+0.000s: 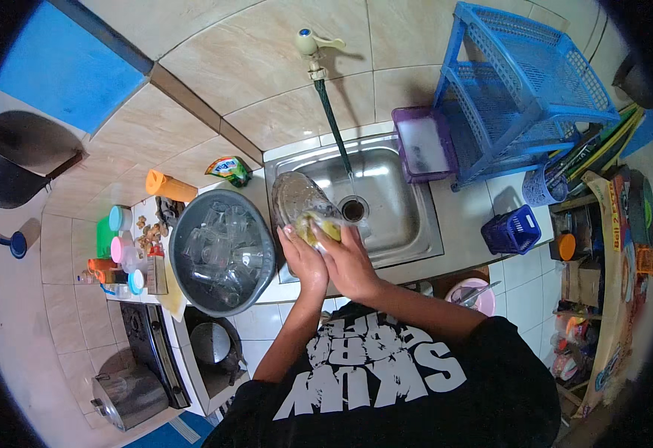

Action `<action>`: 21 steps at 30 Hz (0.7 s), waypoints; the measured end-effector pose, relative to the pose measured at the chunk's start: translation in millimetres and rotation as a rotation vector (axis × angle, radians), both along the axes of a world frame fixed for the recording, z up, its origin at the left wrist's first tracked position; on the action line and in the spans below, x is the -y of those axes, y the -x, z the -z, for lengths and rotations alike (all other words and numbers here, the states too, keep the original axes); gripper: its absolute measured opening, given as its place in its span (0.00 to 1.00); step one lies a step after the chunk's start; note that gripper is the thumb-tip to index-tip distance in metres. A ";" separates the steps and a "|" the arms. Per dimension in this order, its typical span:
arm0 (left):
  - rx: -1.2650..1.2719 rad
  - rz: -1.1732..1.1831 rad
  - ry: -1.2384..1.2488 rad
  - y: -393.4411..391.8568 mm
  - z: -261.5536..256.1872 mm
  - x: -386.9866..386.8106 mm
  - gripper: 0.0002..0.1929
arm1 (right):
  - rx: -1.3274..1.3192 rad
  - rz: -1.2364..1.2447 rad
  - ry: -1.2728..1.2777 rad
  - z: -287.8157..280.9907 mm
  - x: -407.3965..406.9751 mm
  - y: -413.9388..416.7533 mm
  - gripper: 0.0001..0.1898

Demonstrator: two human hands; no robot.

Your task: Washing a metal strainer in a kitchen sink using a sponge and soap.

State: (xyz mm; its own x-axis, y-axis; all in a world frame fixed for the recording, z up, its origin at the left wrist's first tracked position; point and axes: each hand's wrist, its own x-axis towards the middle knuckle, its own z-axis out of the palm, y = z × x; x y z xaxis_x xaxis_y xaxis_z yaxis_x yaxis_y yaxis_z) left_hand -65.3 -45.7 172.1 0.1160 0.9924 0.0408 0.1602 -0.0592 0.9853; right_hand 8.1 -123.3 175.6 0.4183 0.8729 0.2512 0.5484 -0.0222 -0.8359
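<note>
Over the left part of the stainless steel sink (399,229), my left hand (307,263) steadies a clear, patterned pitcher or similar vessel (298,196), tilted away from me. My right hand (349,263) presses a yellow sponge (326,229) against its near end; my fingers partly hide both. Water runs from a dark green hose (335,129) on the wall tap (308,45) towards the drain (353,209). Left of the sink, a grey basin (176,241) holds several clear glasses (220,246).
A purple tub with whitish suds (424,143) sits at the sink's right rim, beside a blue plastic rack (489,112). A blue basket (511,229) stands farther right. Jars and an orange jug (170,186) stand left. A pink bowl (472,297) lies below the counter.
</note>
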 end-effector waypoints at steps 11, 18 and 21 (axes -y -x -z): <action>-0.127 0.164 -0.005 38.2 4.1 -12.5 0.23 | 0.064 0.116 -0.014 32.0 -88.3 -52.3 0.20; 0.037 0.247 0.106 63.5 -26.8 -31.8 0.17 | -0.165 0.054 0.085 94.1 -44.2 -50.3 0.18; 0.068 0.279 0.031 65.0 -31.9 -41.0 0.24 | -0.399 -0.054 0.269 98.4 -11.3 -52.6 0.18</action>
State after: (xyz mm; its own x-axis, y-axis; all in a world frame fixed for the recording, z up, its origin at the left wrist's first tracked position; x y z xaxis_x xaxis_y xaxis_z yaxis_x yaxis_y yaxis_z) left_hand -130.2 -4.7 204.0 0.3830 0.9233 0.0281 0.0751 -0.0614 0.9953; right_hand 60.8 -112.0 77.2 0.3880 0.9081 -0.1573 0.1929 -0.2469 -0.9496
